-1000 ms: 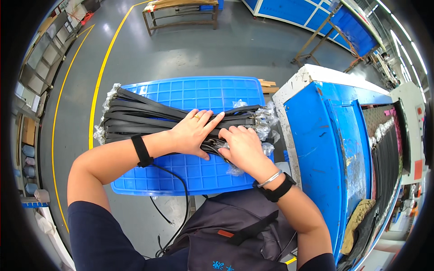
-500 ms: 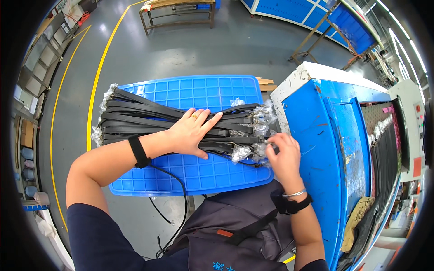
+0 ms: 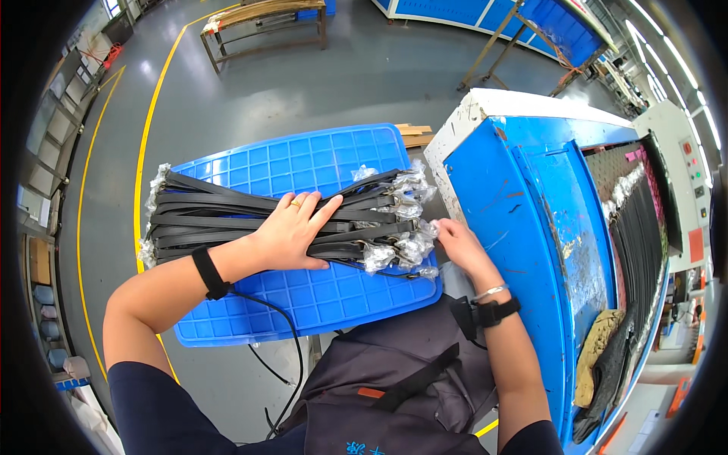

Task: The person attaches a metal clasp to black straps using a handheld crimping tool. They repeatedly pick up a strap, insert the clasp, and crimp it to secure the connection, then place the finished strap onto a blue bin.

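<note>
Pressing flat w/ spread fingers, the left hand (image 3: 292,231) pins the middle of a bundle of black belts (image 3: 227,216), which lies across an upturned blue crate (image 3: 318,296) used as a worktop. Right of the crate's near corner, the right hand (image 3: 459,244) pinches the plastic-wrapped buckle ends (image 3: 406,246) w/ fingers closed together. Judging by this: belts look gathered & roughly aligned, buckle end apparently not yet evened. Blue machine (image 3: 531,220) stands right of the crate.

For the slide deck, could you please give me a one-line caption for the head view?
Left hand pressing flat on a bundle of black straps atop a blue crate; right hand at the plastic-wrapped ends.
</note>
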Demonstrator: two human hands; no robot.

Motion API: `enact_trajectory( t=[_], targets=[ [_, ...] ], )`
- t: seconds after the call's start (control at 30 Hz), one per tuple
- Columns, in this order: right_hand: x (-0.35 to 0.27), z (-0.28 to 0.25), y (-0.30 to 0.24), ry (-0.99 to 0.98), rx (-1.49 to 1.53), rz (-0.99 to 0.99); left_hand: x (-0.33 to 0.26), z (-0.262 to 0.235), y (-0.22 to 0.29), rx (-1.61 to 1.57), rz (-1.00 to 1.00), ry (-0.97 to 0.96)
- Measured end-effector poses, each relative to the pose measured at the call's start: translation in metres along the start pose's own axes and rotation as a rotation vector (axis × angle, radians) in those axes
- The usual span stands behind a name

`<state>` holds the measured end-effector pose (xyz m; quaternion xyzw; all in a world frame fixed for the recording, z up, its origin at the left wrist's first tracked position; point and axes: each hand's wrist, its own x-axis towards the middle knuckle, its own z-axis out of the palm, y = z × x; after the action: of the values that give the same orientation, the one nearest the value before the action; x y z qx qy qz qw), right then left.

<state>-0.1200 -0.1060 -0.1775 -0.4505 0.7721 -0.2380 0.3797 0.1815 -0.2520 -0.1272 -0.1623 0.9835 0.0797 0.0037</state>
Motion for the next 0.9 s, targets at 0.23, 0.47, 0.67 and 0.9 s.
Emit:
enact_trajectory(
  t=[0.23,0.47,0.67,0.9],
  targets=[
    [-0.034,-0.022,-0.052,0.037,-0.22,-0.24,-0.002,0.003,0.0,0.005,-0.008,0.004],
    [-0.005,0.015,-0.047,0.075,-0.266,-0.418,0.001,0.005,-0.001,-0.005,0.007,0.019],
    [-0.02,0.01,-0.064,0.147,-0.311,-0.379,0.003,0.003,0.0,-0.025,0.027,0.021],
    [-0.03,0.041,-0.145,0.244,-0.543,-0.786,0.003,0.005,-0.001,0.01,0.064,0.074]
  ],
)
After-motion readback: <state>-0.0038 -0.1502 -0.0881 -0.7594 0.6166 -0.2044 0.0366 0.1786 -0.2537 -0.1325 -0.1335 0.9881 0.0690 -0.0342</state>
